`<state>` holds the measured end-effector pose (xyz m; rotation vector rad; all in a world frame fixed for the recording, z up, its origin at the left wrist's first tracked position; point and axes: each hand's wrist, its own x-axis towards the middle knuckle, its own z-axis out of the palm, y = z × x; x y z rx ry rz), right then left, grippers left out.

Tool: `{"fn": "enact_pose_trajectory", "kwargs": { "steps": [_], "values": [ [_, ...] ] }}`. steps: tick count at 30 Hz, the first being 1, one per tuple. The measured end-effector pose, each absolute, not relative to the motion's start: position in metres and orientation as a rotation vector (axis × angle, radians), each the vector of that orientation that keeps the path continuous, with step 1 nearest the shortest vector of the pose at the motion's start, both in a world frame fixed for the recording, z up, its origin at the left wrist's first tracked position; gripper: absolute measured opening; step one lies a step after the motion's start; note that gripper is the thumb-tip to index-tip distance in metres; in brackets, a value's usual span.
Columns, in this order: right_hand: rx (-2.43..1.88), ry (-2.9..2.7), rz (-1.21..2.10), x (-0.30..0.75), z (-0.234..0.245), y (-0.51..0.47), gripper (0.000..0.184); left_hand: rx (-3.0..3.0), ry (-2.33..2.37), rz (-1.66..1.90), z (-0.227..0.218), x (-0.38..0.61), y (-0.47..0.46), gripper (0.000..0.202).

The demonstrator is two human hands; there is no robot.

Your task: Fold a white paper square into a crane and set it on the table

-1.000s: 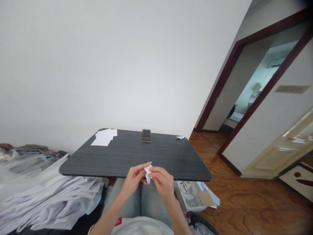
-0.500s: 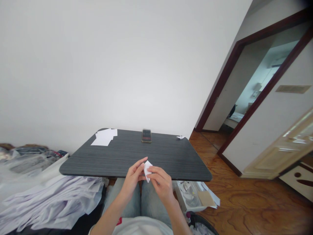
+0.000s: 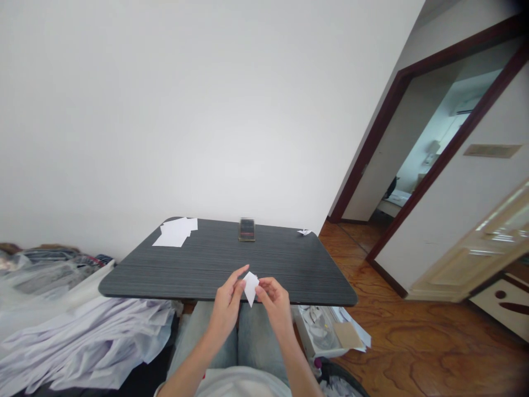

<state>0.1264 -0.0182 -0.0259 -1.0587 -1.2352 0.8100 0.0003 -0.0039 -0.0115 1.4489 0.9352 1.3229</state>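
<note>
Between my two hands, just over the near edge of the dark table (image 3: 206, 264), is a small folded piece of white paper (image 3: 250, 288), kite-shaped with its point toward me. My left hand (image 3: 226, 300) pinches its left side between thumb and fingers, the index finger reaching up past the paper. On the other side my right hand (image 3: 274, 303) grips the right edge, thumb in front and fingers behind. The back of the paper is hidden.
White paper sheets (image 3: 174, 231) lie at the table's far left. A phone-like dark device (image 3: 247, 230) stands at the back middle, and a small folded white paper (image 3: 305, 232) sits at the far right. Below are an open box (image 3: 318, 331) and piled white cloth (image 3: 95, 342).
My right fingers have shifted from across the paper's front to its right edge. More of the paper's flat face now shows. The left hand stays nearly in place.
</note>
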Motion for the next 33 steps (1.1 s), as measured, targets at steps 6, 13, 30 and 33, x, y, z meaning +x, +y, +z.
{"fn": "enact_pose_trajectory", "kwargs": {
  "steps": [6, 13, 30, 33],
  "values": [
    [-1.041, -1.184, 0.919, 0.126, -0.026, -0.018, 0.018, 1.264, 0.798, 1.257, -0.013, 0.004, -0.001, 0.04],
    [-1.045, -1.171, 0.983, 0.122, -0.026, -0.02, 0.017, 1.133, 0.876, 1.315, -0.01, 0.002, 0.004, 0.026],
    [-1.105, -1.257, 1.11, 0.123, -0.03, -0.017, 0.019, 1.171, 0.922, 1.304, -0.008, -0.003, 0.009, 0.027],
    [-1.141, -1.305, 1.057, 0.124, -0.032, -0.016, 0.023, 1.166, 0.925, 1.324, -0.009, -0.004, 0.008, 0.025]
  ]
}}
